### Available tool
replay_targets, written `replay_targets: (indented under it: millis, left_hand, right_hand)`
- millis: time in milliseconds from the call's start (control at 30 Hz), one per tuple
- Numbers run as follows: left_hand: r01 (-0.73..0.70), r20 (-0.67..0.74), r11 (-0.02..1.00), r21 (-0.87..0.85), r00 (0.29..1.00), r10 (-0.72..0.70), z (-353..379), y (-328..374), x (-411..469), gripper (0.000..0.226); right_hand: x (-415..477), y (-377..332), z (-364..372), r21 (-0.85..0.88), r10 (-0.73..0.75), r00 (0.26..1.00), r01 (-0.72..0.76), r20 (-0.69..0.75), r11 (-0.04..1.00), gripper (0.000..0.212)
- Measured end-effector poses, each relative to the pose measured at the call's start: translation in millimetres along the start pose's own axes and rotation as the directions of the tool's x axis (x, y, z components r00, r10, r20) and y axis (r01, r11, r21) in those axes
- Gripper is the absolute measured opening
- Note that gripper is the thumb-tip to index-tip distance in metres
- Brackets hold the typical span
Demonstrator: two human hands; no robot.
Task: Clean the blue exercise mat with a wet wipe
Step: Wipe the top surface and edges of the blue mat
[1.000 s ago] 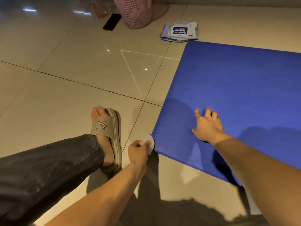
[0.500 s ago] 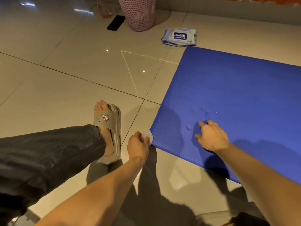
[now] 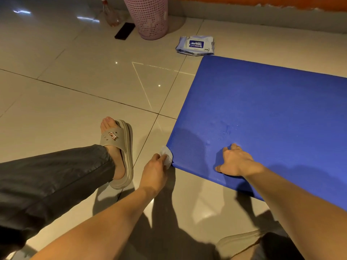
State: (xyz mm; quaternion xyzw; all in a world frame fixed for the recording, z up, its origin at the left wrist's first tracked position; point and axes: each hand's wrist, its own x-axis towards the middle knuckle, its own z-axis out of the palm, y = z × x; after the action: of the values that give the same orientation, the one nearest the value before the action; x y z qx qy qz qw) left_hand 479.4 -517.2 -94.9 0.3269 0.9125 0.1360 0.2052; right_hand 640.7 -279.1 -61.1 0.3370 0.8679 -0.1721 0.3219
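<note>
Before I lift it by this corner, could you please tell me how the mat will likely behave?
The mat looks thin and lies flat, so it will probably droop, not stay stiff. Small dents beside the right hand suggest soft foam, likely light. On the glossy tiles it may slide unless that hand pins it.

Tiled floor [image 3: 75, 109] bears blue mat [image 3: 272, 113]; wipes pack [image 3: 195, 45]; phone [image 3: 124, 30]; pink basket [image 3: 150, 17]

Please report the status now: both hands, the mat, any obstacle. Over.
Left hand pinches wet wipe at near corner of blue mat. Right hand rests on mat. Wipe pack lies on floor, off the mat.
</note>
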Motion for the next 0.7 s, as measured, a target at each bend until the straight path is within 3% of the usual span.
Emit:
replay_targets:
  millis: [133, 233, 333, 500, 600, 700]
  left_hand:
    - [0.007, -0.066, 1.0, 0.002, 0.998, -0.007, -5, -7, 14, 0.014]
    - [0.001, -0.176, 0.999, 0.047, 0.984, 0.007, -2, -10, 16, 0.01]
    - [-0.035, -0.159, 0.993, 0.111, 0.986, 0.053, 3, -6, 12, 0.011]
    - [0.078, -0.08, 0.952, -0.297, 0.991, -0.106, 16, 25, -10, 0.019]
    - [0.074, -0.043, 0.916, -0.395, 0.994, -0.099, 34, 57, -21, 0.013]
    - [0.022, 0.015, 0.932, -0.363, 1.0, -0.017, 53, 74, -26, 0.005]
  right_hand:
    - [2, -2, 4, -0.067, 0.005, 1.0, -0.006, -0.021, 0.998, 0.093]
    - [2, -2, 7, -0.086, 0.003, 0.999, -0.006, -0.036, 0.996, 0.099]
    - [1, -1, 8, -0.101, -0.001, 0.999, -0.003, -0.038, 0.995, 0.101]
    - [1, -2, 9, -0.131, -0.008, 0.999, 0.002, -0.042, 0.991, 0.099]
    - [2, -2, 11, -0.151, -0.006, 0.999, 0.0, -0.04, 0.989, 0.1]
    - [3, -2, 13, -0.151, -0.007, 0.999, 0.001, -0.04, 0.989, 0.101]
